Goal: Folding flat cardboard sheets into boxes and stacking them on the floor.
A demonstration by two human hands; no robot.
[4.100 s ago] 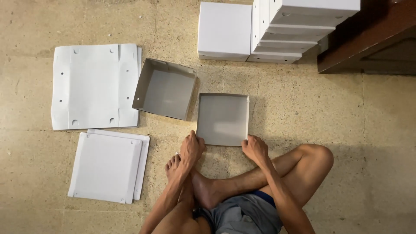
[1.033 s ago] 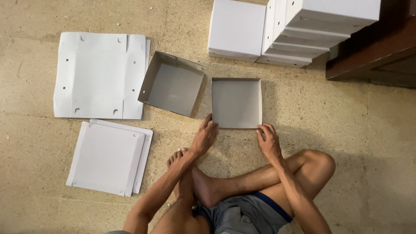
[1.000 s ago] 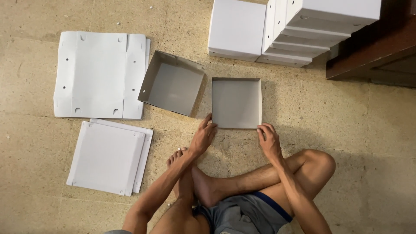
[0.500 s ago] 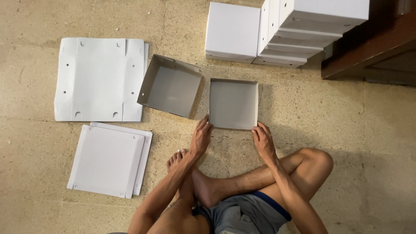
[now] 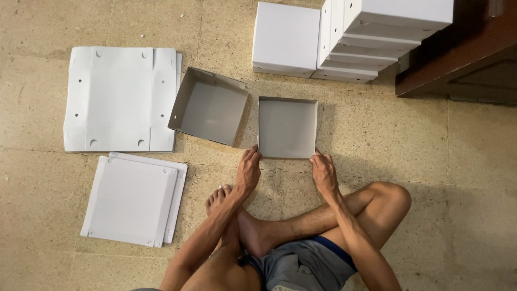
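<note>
I sit cross-legged on a stone floor. A shallow grey cardboard tray (image 5: 287, 127) lies open side up in front of me. My left hand (image 5: 249, 170) touches its near left corner with the fingertips. My right hand (image 5: 323, 171) touches its near right corner the same way. A deeper grey open box (image 5: 209, 105) lies tilted just left of the tray, almost touching it.
Flat white cardboard blanks (image 5: 119, 99) lie at far left, with a second pile of white sheets (image 5: 134, 198) nearer me. Folded white boxes (image 5: 286, 37) and a taller stack (image 5: 388, 32) stand at the back. A dark wooden furniture edge (image 5: 458, 59) is at right.
Over the past seconds my hands have stayed at the tray's near corners while the tray slid slightly away from me. The view shifted a little.
</note>
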